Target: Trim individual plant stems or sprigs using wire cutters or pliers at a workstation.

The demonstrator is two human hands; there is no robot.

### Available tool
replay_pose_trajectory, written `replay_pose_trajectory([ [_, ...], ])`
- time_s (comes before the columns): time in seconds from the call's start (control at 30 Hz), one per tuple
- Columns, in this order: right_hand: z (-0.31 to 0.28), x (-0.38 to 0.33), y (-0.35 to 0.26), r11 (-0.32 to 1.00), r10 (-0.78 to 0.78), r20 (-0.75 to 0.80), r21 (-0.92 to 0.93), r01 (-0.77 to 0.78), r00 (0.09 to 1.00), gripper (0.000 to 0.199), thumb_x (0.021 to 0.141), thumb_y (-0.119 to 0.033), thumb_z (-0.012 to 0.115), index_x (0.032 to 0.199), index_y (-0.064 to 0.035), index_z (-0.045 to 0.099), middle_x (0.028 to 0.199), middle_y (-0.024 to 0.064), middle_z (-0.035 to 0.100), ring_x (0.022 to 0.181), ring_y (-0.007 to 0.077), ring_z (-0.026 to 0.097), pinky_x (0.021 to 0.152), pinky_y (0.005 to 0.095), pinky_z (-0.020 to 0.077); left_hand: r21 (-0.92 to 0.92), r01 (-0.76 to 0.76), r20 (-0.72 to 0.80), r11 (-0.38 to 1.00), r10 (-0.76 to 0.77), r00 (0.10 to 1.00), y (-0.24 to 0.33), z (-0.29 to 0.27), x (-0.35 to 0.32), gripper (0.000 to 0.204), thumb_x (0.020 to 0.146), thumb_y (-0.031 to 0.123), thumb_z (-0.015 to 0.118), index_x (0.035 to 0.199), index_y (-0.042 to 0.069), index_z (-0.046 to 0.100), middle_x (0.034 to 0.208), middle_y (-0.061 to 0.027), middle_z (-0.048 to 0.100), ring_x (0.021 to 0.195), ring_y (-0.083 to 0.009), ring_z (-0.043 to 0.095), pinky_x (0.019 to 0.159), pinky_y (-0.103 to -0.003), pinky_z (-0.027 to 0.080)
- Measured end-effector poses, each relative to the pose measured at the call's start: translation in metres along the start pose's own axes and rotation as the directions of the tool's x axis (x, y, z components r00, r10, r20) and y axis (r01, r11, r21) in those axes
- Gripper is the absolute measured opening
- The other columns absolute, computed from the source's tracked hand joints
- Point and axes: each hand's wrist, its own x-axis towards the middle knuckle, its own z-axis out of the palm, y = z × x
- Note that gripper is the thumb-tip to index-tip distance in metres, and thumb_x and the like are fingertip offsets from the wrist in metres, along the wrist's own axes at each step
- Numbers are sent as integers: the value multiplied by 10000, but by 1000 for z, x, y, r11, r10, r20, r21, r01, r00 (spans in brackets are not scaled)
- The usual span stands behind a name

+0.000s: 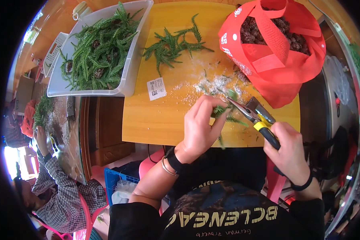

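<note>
I see a small white label (pixel 156 88) lying flat on the yellow table (pixel 148 120) beside the white bin (pixel 133 60) of green sprigs; a red bag (pixel 276 60) of cones sits far right. Bare tabletop lies along the near edge. My left hand (pixel 200 128) pinches a green sprig (pixel 222 110); my right hand (pixel 290 154) grips yellow-handled pliers (pixel 254 116), their nose at the sprig

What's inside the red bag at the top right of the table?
The red bag is open at the top and shows a heap of dark brown pine cones. Its handles cross over part of them; the bag's walls hide how deep the heap goes.
</note>
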Motion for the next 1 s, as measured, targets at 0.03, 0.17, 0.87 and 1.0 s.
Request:
replay_pose_trajectory([
  [0.03,4,-1,-2,1000,-1,8,3,1,1000,148,699,-8,587,754,2,450,653,162,452,580,343,488,526,381,389,-1,2,0,1000,-2,1000,-2,0,0,209,729,-34,661,884,15,529,811,-96,574,734,-201,576,657,-262,460],
  [0.17,12,-7,-4,979,117,119,154,-135,986,133,746,-34,588,769,-2,461,651,109,525,551,197,501,530,309,396,123,-127,-15,984,130,991,-4,-2,3,205,700,-57,654,854,14,538,801,-124,564,729,-241,571,647,-273,460],
  [0.87,-13,28,57,974,-225,-12,-9,224,974,206,683,-66,668,835,-10,541,963,129,609,1019,315,544,865,387,424,-752,413,489,513,14,872,-5,-6,1,134,841,94,600,906,45,493,881,-101,547,839,-188,533,751,-307,438],
  [1.0,-22,39,10,853,-516,68,128,505,854,264,705,-173,706,916,-49,606,1006,94,609,1008,320,546,852,398,438,-688,406,533,601,39,845,-6,-7,-1,135,828,78,615,899,40,506,883,-90,549,856,-181,531,765,-305,435],
])
